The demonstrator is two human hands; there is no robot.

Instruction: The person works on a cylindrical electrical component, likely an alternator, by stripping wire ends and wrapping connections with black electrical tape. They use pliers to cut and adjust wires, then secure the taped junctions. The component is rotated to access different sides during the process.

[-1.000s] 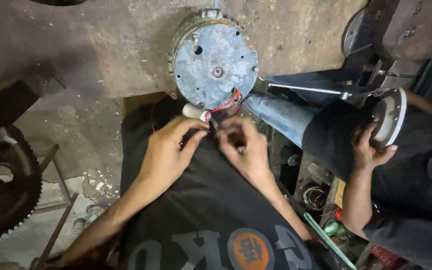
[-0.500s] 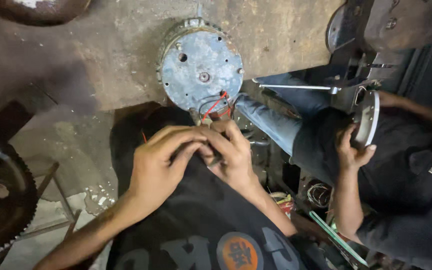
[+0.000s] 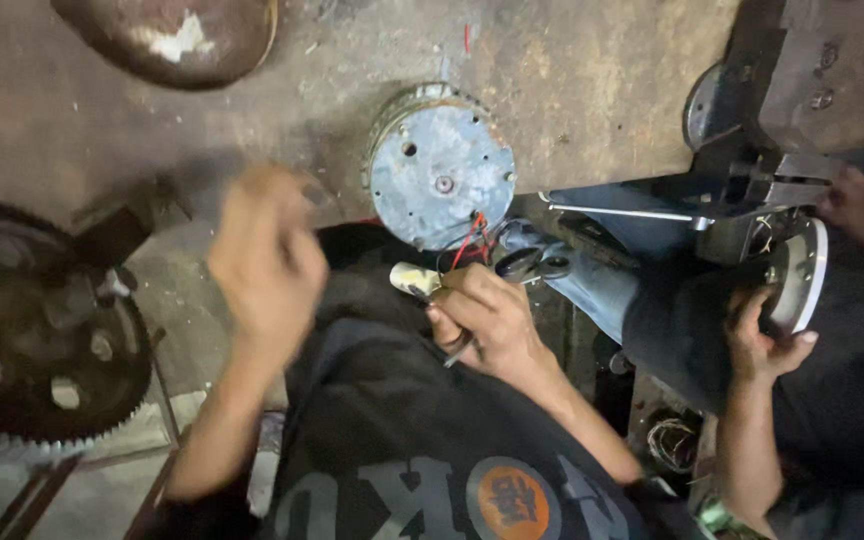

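Note:
A round grey-blue motor [image 3: 440, 170] stands on end on the dirty workbench [image 3: 572, 80]. Red and black wires [image 3: 470, 235] run from its face down to my right hand [image 3: 487, 325]. That hand is closed around a pale cylinder [image 3: 414, 280], whose end sticks out to the left, and a thin metal piece pokes out below the fingers. My left hand [image 3: 267, 260] is lifted off to the left and blurred by motion, with nothing visible in it. Dark scissors [image 3: 534, 263] lie just right of the wires.
A large toothed gear [image 3: 42, 340] sits at the left, and a rusty round plate [image 3: 167, 35] at the top left. At the right, another person's hand [image 3: 762, 340] holds a round metal cover [image 3: 802, 275] beside a metal fixture [image 3: 752, 190].
My left hand has let go of the wires and swung up and to the left. My right hand stays at the wires. The view has shifted, so the motor sits more central.

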